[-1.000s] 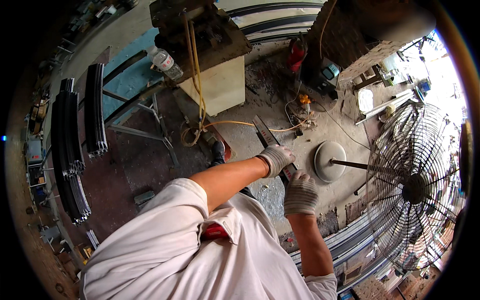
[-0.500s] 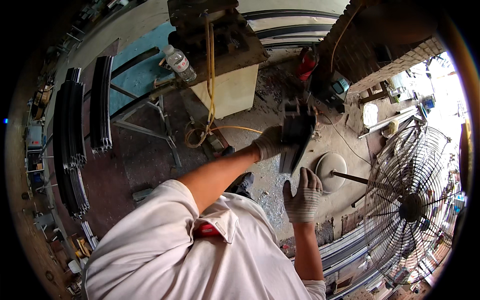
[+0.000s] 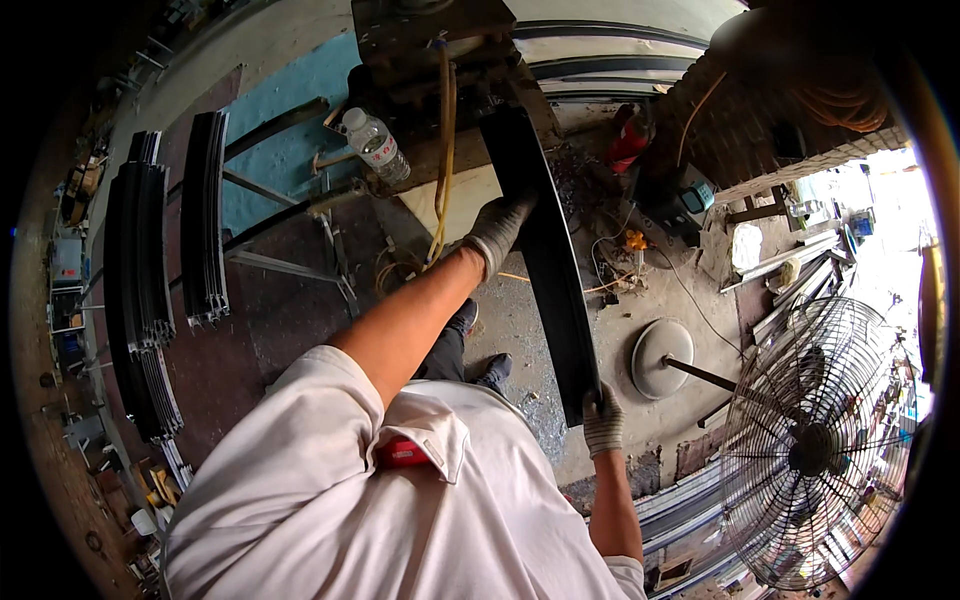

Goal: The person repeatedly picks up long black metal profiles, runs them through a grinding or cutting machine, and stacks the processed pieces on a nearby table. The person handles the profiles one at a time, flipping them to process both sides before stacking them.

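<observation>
The long black bar point(image 3: 555, 285) is above the floor point(image 3: 665, 295), near the bench point(image 3: 424, 165); the left hand's point(image 3: 498, 235) fingers clamp its left edge, the right hand's point(image 3: 602, 422) its near end; it might fall if fingers slip.

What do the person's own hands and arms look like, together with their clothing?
The left hand and right hand wear greyish knitted gloves with faint crosswise bands. The forearms are bare; the loose, pale sleeves are short and creased.
</observation>
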A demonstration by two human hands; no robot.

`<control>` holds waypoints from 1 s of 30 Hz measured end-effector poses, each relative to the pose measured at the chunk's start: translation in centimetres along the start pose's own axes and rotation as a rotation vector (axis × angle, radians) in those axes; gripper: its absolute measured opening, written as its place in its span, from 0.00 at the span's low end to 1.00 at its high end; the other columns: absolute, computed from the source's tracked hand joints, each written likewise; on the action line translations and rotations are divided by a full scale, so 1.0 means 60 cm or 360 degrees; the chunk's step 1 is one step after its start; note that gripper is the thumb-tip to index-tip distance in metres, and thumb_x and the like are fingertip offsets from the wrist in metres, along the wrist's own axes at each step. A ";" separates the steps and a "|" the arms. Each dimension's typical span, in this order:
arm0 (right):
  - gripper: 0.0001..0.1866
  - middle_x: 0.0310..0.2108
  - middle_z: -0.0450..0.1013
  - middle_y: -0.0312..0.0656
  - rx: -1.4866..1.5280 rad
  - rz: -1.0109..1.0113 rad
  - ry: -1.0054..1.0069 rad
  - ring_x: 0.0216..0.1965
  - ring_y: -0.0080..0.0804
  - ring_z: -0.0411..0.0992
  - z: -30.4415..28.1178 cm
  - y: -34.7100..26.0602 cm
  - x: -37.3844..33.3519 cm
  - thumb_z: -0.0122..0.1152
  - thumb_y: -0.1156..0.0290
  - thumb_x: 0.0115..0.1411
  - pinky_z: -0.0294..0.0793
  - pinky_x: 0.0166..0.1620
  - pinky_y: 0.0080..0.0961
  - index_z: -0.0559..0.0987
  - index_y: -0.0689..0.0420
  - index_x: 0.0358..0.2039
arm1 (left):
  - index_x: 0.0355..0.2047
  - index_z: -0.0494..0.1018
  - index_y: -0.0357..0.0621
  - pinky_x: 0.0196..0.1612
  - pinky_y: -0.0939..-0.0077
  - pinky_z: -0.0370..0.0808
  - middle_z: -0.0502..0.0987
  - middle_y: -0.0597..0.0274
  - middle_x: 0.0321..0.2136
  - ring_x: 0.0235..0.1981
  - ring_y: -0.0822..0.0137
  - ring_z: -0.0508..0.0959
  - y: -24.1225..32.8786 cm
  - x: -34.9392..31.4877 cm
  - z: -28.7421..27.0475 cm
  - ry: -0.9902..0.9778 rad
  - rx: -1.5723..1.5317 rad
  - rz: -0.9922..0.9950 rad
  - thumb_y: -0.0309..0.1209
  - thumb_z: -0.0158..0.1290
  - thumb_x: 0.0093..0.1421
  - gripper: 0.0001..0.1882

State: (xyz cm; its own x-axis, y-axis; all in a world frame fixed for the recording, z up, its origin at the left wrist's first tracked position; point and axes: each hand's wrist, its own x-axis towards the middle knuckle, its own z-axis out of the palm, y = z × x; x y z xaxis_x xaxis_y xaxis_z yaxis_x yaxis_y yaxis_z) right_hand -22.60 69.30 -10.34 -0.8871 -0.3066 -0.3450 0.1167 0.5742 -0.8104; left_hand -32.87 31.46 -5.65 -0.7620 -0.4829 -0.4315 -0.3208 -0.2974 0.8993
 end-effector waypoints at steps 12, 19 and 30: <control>0.27 0.39 0.74 0.40 0.0175 -0.0061 -0.0101 0.40 0.23 0.69 0.000 -0.081 -0.005 0.54 0.54 0.64 0.70 0.47 0.24 0.71 0.62 0.55 | 0.50 0.72 0.33 0.47 0.69 0.69 0.76 0.55 0.39 0.41 0.62 0.74 0.023 0.056 -0.010 0.0014 0.0393 -0.0205 0.66 0.48 0.55 0.44; 0.27 0.50 0.72 0.46 0.0241 -0.0007 -0.0113 0.50 0.29 0.68 -0.032 -0.134 -0.015 0.49 0.58 0.67 0.65 0.54 0.26 0.67 0.65 0.59 | 0.48 0.73 0.33 0.47 0.67 0.69 0.76 0.54 0.37 0.40 0.60 0.74 0.034 0.056 0.009 0.0161 0.0362 -0.0195 0.66 0.47 0.55 0.43; 0.24 0.47 0.75 0.50 0.0176 -0.0175 0.0013 0.47 0.31 0.72 -0.046 -0.186 -0.005 0.47 0.62 0.67 0.69 0.51 0.26 0.68 0.65 0.58 | 0.50 0.72 0.33 0.49 0.67 0.69 0.77 0.51 0.42 0.44 0.60 0.75 0.065 0.078 0.005 0.0175 0.0497 -0.0254 0.64 0.47 0.57 0.42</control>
State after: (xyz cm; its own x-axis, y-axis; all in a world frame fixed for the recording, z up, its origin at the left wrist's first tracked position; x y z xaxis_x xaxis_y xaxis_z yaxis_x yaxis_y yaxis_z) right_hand -24.86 65.11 0.13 -0.9008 -0.3565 -0.2480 0.0670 0.4502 -0.8904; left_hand -37.84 28.29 -4.15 -0.6291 -0.5413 -0.5579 -0.5998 -0.1185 0.7913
